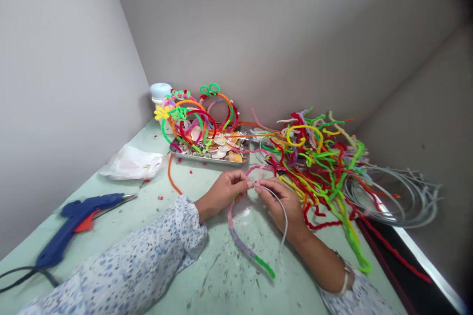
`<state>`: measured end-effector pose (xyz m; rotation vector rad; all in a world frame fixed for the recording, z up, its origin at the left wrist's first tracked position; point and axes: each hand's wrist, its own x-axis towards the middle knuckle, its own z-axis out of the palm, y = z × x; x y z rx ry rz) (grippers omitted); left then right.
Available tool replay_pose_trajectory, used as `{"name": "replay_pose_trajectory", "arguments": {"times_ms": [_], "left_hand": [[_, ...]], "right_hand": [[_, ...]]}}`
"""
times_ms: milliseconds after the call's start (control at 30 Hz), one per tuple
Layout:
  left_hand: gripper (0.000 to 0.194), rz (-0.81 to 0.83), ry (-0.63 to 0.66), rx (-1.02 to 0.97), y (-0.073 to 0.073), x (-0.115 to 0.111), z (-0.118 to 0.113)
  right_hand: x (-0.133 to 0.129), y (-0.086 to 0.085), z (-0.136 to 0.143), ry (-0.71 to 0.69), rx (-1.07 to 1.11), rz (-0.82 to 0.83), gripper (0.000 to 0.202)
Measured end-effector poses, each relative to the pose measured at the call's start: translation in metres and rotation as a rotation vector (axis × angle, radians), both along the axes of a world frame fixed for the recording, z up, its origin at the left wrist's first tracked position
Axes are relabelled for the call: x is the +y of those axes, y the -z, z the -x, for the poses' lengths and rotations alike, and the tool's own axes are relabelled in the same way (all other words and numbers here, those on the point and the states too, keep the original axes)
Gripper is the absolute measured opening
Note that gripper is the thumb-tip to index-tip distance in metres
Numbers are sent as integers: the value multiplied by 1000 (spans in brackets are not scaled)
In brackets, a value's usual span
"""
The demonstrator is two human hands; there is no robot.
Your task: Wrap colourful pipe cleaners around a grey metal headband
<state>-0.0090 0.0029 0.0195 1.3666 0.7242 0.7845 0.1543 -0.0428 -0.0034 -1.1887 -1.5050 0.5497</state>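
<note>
My left hand (226, 191) pinches a headband (240, 243) near the top of its arch. One side of this band is wrapped in pink, purple and green fuzzy stem, the green end pointing down at the right. My right hand (283, 206) pinches the same band just right of my left fingertips, where a short light pink piece (260, 173) sticks up. Past my right fingers the band is bare and whitish (284, 214), curving down beside the palm. The fingertips hide how the pink piece meets the band.
A blue glue gun (74, 219) lies at the left with its cord. Behind it sits a white plastic bag (132, 163). A metal tray (207, 159) holds shells and decorated headbands. Tangled coloured stems (325, 157) and bare hoops (399, 197) cover the right side.
</note>
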Motion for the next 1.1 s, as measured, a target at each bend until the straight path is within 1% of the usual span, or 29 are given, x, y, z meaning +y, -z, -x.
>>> {"name": "replay_pose_trajectory", "arguments": {"times_ms": [167,367,900,1100], "left_hand": [[26,-14,10,-9,1,0,0],[25,6,5,3,0,1,-1],[29,12,-2,72,2,1,-1],[28,37,-7,101,2,1,-1]], "right_hand": [[0,-1,0,3,22,6,13],[-1,-1,-1,11,13,-3,12],[-2,-6,-2,36,-103,-94,9],[-3,-7,-2,48,-125,-115,9]]}}
